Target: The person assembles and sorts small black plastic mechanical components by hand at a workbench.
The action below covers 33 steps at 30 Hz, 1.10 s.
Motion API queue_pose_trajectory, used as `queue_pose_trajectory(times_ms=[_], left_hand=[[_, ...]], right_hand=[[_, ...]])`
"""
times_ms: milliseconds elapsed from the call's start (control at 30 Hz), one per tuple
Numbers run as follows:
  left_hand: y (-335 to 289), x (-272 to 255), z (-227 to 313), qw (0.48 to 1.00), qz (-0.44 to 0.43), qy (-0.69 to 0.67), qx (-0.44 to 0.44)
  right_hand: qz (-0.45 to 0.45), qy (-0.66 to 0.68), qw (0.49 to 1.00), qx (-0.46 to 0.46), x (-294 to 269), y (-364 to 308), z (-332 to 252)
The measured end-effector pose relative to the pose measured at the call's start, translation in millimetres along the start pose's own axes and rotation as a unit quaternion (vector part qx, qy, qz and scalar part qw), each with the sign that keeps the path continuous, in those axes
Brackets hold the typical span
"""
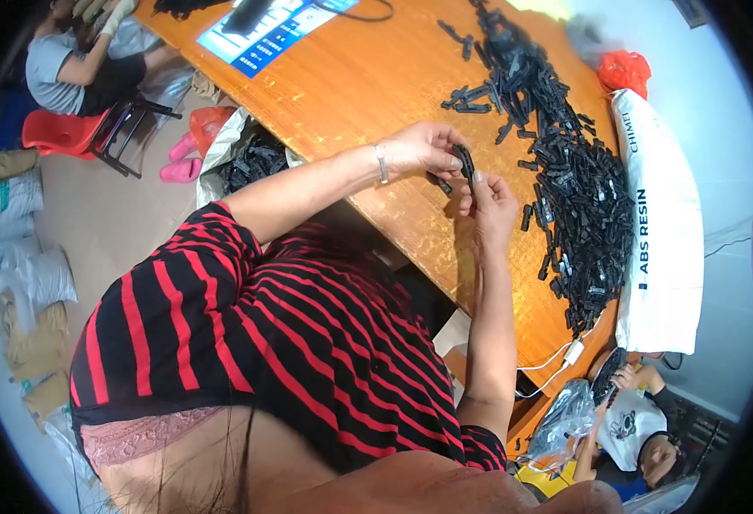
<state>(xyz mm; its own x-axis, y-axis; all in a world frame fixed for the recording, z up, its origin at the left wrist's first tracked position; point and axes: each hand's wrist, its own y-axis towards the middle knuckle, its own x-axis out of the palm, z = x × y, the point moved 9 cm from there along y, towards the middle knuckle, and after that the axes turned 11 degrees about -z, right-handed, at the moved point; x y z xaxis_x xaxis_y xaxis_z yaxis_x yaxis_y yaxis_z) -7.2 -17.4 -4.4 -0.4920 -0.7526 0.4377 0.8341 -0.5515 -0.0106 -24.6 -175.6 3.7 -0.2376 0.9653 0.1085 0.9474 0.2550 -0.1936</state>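
Between my two hands is a small, narrow black plastic part [467, 160], held above the near edge of the wooden table [410, 94]. My left hand [428, 149], with a bracelet at the wrist, pinches its upper end between thumb and fingers. My right hand [490, 204] grips the lower end with the thumb and fingertips. A second black piece [439, 182] shows just below my left hand; whether it lies on the table or is in the palm I cannot tell. To the right spreads a long heap of similar black plastic parts [583, 201].
A white printed sack [660, 231] lies along the heap's far side, by a red bag [625, 73]. Left of the table stands an open sack of black parts [256, 163]. A white cable [572, 352] crosses the right edge. Co-workers sit at upper left and lower right.
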Motion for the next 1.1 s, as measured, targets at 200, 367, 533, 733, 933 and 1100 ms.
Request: queue_pose_trajectory(times_ms=[200, 367, 533, 733, 933, 1100], left_hand=[[1.5, -21.5, 6.2, 0.983, 0.041, 0.171, -0.056], [4.0, -35.3, -2.2, 0.964, 0.096, 0.241, -0.051], [-0.9, -32.1, -6.5, 0.954, 0.101, 0.274, -0.069], [-3.5, -25.1, -10.5, 0.948, 0.105, 0.292, -0.067], [-4.0, -31.1, -12.9, 0.914, 0.131, 0.379, -0.064], [-3.5, -31.8, -11.9, 0.896, 0.146, 0.414, -0.061]], right_hand=[[-0.044, -0.035, 0.997, 0.047, 1.5, 6.0, 5.2], [-0.058, -0.051, 0.992, 0.1, 5.0, 12.7, 11.8], [-0.056, -0.04, 0.989, 0.128, 6.7, 5.9, 24.9], [-0.05, -0.056, 0.988, 0.135, 0.3, 2.8, 34.5], [-0.042, -0.075, 0.986, 0.146, 2.7, 6.0, 37.4], [-0.038, -0.114, 0.982, 0.144, 1.7, 10.7, 35.6]])
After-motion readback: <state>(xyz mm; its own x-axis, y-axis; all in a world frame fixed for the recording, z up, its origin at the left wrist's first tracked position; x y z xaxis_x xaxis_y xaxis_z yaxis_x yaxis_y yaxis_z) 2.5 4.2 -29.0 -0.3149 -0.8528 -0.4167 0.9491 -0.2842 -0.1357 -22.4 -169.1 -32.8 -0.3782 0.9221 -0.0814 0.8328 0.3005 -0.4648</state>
